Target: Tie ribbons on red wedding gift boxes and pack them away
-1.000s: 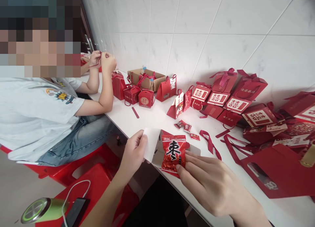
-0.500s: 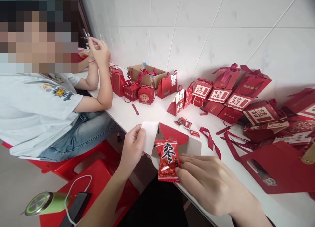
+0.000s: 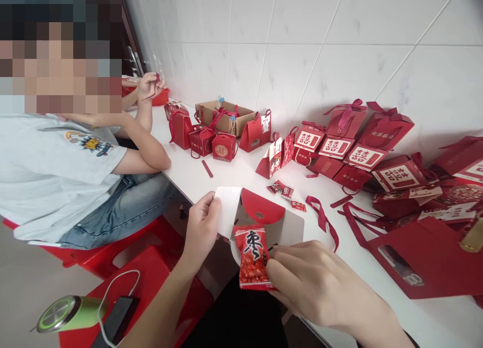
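Observation:
My left hand (image 3: 204, 222) pinches the white flap of an unfolded gift box (image 3: 263, 205), its thumb on top of the card. The box stands open at the table's front edge, with a rounded red flap at the back and a pale inside. Between the thumb and fingers of my right hand (image 3: 317, 282) is a red candy packet (image 3: 252, 262) with a large black character on it. The packet is over the near side of the box opening and hides part of it. Several small wrapped candies (image 3: 284, 189) lie just behind the box.
Finished red gift boxes (image 3: 339, 146) are stacked along the wall at right. Loose ribbon (image 3: 322, 219) lies beside my right hand. A cardboard tray (image 3: 241, 117) stands farther back. At left sits another person (image 3: 75, 177); a green tumbler (image 3: 71, 312) rests on a red stool (image 3: 151, 282).
My right hand has brought the candy packet slightly lower and to the left. My left hand keeps its hold on the flap. The other person's raised hand has moved down, showing a dark red strip.

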